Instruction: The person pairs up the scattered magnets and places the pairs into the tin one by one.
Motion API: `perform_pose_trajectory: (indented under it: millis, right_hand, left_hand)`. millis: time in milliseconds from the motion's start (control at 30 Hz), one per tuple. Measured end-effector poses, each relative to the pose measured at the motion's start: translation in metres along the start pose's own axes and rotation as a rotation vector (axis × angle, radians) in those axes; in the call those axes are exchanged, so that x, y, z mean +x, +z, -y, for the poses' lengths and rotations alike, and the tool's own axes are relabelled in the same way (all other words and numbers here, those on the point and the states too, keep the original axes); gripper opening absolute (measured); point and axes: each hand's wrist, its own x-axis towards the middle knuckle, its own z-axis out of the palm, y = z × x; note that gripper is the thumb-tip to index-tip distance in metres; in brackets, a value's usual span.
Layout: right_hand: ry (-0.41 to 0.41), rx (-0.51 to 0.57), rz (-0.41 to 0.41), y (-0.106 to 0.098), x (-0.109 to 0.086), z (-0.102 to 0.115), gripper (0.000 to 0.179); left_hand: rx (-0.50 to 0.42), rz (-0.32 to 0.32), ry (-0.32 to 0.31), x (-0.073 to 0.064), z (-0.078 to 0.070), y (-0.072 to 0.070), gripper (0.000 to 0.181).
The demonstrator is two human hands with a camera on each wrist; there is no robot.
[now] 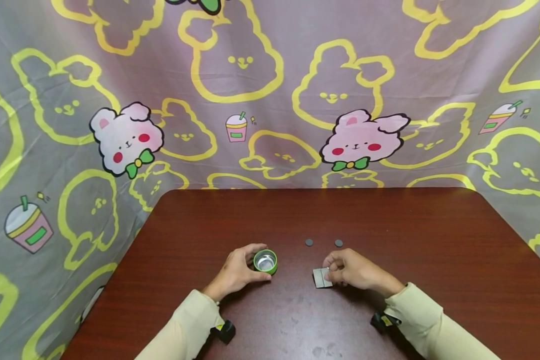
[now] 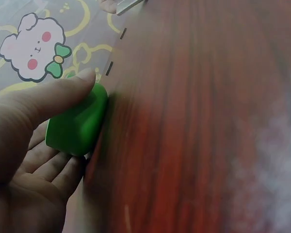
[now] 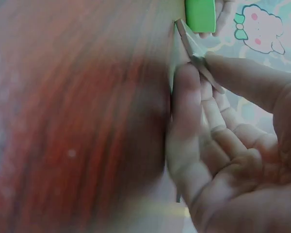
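A small round green tin (image 1: 265, 261) with a bare silver inside stands upright on the table, its open top facing up. My left hand (image 1: 238, 268) holds it from the left, thumb and fingers curled round its side; the left wrist view shows the thumb on the green wall (image 2: 77, 124). To the right, my right hand (image 1: 354, 270) pinches a thin grey square piece (image 1: 320, 278) with a line across it. In the right wrist view this flat piece (image 3: 185, 41) is tilted, one edge low by the tabletop, between thumb and forefinger.
Two small dark grey discs, a left one (image 1: 309, 242) and a right one (image 1: 339, 243), lie flat on the brown wooden table (image 1: 234, 215) beyond the hands. A cartoon-printed cloth (image 1: 270, 120) hangs behind the table's far edge and along the sides.
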Motion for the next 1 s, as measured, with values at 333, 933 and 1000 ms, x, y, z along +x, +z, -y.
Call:
perform_pose_trajectory:
  millis: [333, 933, 1000]
  right_hand:
    - [0.152, 0.385, 0.000, 0.004, 0.003, -0.001, 0.027]
    - [0.179, 0.445, -0.042, 0.010, 0.020, 0.016, 0.036]
    - [0.176, 0.453, -0.040, 0.011, 0.022, 0.017, 0.035]
  left_hand:
    - [-0.032, -0.014, -0.004, 0.000, 0.006, 0.001, 0.069]
    - [-0.068, -0.013, -0.006, 0.000, 0.010, 0.001, 0.068]
    - [-0.071, -0.008, -0.005, 0.000, 0.010, 0.002, 0.068]
